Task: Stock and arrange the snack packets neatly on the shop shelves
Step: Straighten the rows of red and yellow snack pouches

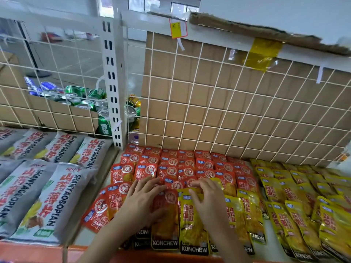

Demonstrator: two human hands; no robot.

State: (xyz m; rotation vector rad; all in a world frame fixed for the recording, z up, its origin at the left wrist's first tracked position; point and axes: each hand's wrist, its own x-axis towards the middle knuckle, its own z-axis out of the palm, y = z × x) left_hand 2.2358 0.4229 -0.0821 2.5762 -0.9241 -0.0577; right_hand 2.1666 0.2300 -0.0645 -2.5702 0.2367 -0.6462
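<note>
Several red snack packets (176, 168) lie in overlapping rows on the white shelf (85, 234). Several yellow packets (296, 198) fill the right side. My left hand (141, 198) rests flat with spread fingers on a red packet (165, 221) at the shelf's front. My right hand (208, 198) has its fingers curled over the top edge of a yellow packet (191, 221) lying beside that red one. Both forearms come in from the bottom edge.
Large grey snack bags (47, 198) lie in rows on the left shelf. A white wire grid (209, 111) backed by cardboard stands behind the packets. A slotted white upright post (114, 88) divides the shelves. Drink cans (83, 99) lie behind the grid.
</note>
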